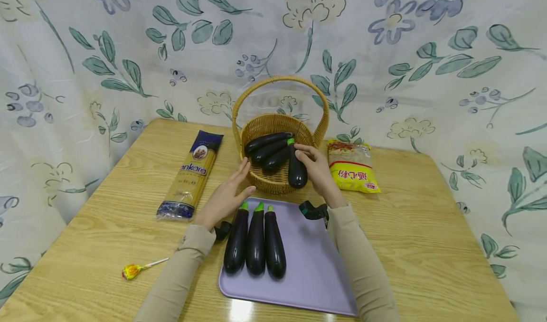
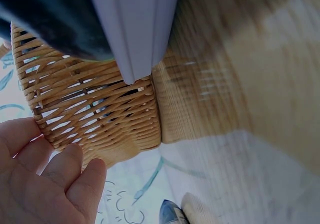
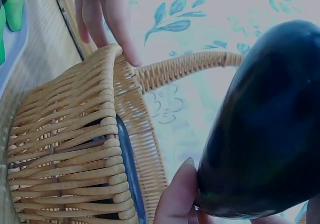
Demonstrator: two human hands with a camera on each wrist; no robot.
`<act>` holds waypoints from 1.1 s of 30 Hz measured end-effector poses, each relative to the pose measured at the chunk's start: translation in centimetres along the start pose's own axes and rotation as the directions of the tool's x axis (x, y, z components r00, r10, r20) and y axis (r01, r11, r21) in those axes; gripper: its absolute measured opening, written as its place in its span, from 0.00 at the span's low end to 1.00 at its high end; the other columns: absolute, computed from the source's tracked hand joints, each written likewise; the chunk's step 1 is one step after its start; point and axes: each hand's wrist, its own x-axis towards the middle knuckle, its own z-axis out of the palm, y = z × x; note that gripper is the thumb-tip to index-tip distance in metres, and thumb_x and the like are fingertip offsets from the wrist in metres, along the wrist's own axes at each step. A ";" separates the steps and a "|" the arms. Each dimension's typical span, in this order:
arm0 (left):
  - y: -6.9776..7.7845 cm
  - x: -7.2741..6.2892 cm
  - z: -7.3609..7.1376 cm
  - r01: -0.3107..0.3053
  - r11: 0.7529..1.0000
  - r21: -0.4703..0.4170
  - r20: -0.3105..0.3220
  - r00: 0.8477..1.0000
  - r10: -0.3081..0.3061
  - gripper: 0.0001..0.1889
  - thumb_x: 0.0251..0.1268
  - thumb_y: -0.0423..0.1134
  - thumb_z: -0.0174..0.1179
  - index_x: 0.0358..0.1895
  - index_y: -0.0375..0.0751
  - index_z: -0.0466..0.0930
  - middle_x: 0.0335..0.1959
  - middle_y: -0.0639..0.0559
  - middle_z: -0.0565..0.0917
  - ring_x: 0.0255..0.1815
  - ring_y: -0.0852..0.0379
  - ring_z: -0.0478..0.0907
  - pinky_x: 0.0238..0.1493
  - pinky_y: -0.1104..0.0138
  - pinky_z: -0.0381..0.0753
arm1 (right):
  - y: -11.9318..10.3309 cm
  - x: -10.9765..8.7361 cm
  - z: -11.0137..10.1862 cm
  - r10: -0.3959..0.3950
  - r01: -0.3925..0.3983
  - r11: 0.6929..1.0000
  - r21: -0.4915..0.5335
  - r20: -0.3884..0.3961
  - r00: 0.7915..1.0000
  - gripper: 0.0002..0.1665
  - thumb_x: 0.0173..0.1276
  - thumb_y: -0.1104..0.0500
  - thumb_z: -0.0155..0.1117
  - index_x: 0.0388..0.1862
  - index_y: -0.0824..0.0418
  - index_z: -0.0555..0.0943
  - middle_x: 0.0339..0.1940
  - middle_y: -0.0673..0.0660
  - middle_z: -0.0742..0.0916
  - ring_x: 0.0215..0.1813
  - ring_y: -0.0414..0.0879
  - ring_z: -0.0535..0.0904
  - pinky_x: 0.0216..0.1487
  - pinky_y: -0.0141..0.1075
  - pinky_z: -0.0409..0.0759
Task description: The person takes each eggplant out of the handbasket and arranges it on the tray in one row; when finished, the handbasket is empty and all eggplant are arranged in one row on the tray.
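Observation:
My right hand (image 1: pixel 315 167) holds an eggplant (image 1: pixel 297 169) over the right front of a wicker basket (image 1: pixel 271 187), its green stem end pointing away. In the right wrist view that eggplant (image 3: pixel 265 129) looms large, thumb and fingers at its side, above the basket's rim. Several other eggplants (image 1: pixel 268 142) lie inside the basket. My left hand (image 1: pixel 226 196) rests its fingertips at the basket's left rim, fingers extended; the left wrist view shows this hand (image 2: pixel 55 179) against the woven wall (image 2: pixel 100 104). Three eggplants (image 1: pixel 255 241) lie side by side on a lilac tray (image 1: pixel 312 269) below.
A long pasta packet (image 1: pixel 190 175) lies left of the basket, and a yellow-and-clear packet (image 1: pixel 353 167) lies to its right. A lollipop (image 1: pixel 132 270) sits at the table's front left. The basket's tall handle (image 1: pixel 279 78) arches up before a floral curtain (image 1: pixel 273 37).

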 end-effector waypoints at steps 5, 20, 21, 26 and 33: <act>0.0 0.1 0.0 0.000 1.000 0.004 0.003 1.000 0.000 0.38 0.74 0.55 0.48 0.79 0.51 0.41 0.81 0.53 0.40 0.76 0.38 0.56 0.70 0.41 0.62 | 0.3 -0.4 -0.2 -0.002 0.002 1.000 -0.009 0.000 1.000 0.23 0.77 0.54 0.50 0.68 0.58 0.71 0.61 0.61 0.75 0.46 0.42 0.78 0.40 0.29 0.82; 0.0 0.1 -0.1 -0.002 1.000 0.014 0.006 1.000 0.002 0.38 0.74 0.57 0.46 0.79 0.53 0.39 0.81 0.53 0.40 0.76 0.37 0.56 0.69 0.40 0.62 | 0.9 -2.0 -0.9 0.000 -0.001 0.998 -0.060 -0.007 1.000 0.23 0.75 0.56 0.55 0.66 0.58 0.73 0.61 0.62 0.74 0.43 0.42 0.80 0.40 0.32 0.85; 0.0 0.1 -0.2 0.001 1.000 0.014 0.005 1.000 -0.002 0.38 0.74 0.57 0.47 0.79 0.54 0.39 0.81 0.54 0.39 0.76 0.37 0.56 0.69 0.40 0.62 | 0.9 -2.0 -0.9 -0.003 0.003 0.998 -0.063 -0.005 1.000 0.23 0.75 0.56 0.54 0.66 0.58 0.73 0.61 0.62 0.74 0.43 0.42 0.80 0.40 0.32 0.85; 0.0 0.1 -0.2 0.004 1.000 0.006 0.004 1.000 -0.004 0.38 0.74 0.57 0.47 0.79 0.51 0.41 0.81 0.56 0.39 0.77 0.39 0.54 0.70 0.41 0.61 | 0.8 -2.4 -0.9 -0.002 0.001 0.997 -0.072 -0.007 1.000 0.23 0.74 0.56 0.55 0.66 0.57 0.73 0.62 0.62 0.74 0.46 0.44 0.80 0.41 0.34 0.85; -0.1 0.3 0.0 0.006 1.000 0.006 0.016 1.000 -0.006 0.38 0.74 0.57 0.47 0.79 0.50 0.41 0.81 0.56 0.38 0.77 0.40 0.53 0.71 0.42 0.60 | 0.9 -3.1 -1.0 -0.003 0.003 0.994 -0.109 0.003 1.000 0.24 0.74 0.57 0.56 0.67 0.57 0.72 0.65 0.62 0.73 0.53 0.50 0.77 0.46 0.38 0.85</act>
